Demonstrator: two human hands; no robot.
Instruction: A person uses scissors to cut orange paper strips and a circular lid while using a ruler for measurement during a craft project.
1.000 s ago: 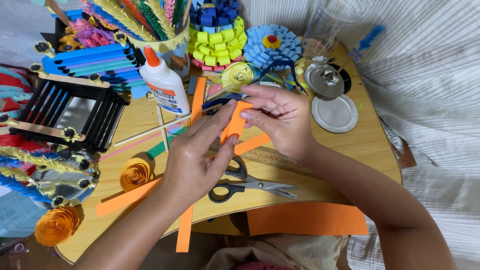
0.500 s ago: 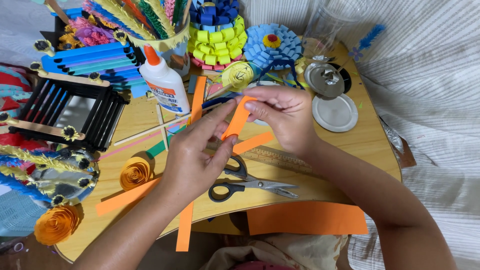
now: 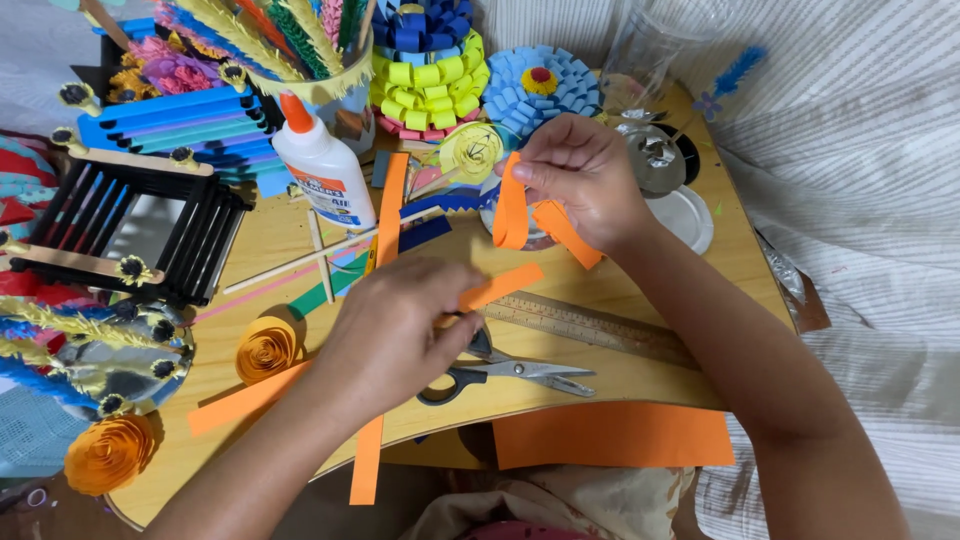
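Since the earlier frame, both hands have drawn apart: the right hand [image 3: 585,175] has risen toward the far edge of the wooden table [image 3: 640,375], and the left hand [image 3: 400,335] has dropped toward the near edge. The right hand pinches a curled orange paper strip [image 3: 510,210] between thumb and fingers, fingers closed narrowly on it; the strip hangs in a loop, with one tail slanting down beneath the palm. The left hand, palm down with fingers curled, grips one end of a second, flat orange strip [image 3: 500,285], which juts out to the right above the wooden ruler [image 3: 590,325]. Scissors [image 3: 510,372] with dark handles lie shut just beside the left hand, near the table's near edge. An orange paper sheet [image 3: 610,435] overhangs that near edge. A white glue bottle [image 3: 325,170] with an orange cap stands upright toward the far left corner. A rolled orange paper rose [image 3: 265,348] rests near the left edge; another [image 3: 108,452] sits at the near left corner. Paper flowers (blue [image 3: 540,85], yellow-and-green [image 3: 430,80]) line the far edge. A round white lid [image 3: 685,215] lies by the right edge, behind the right wrist.
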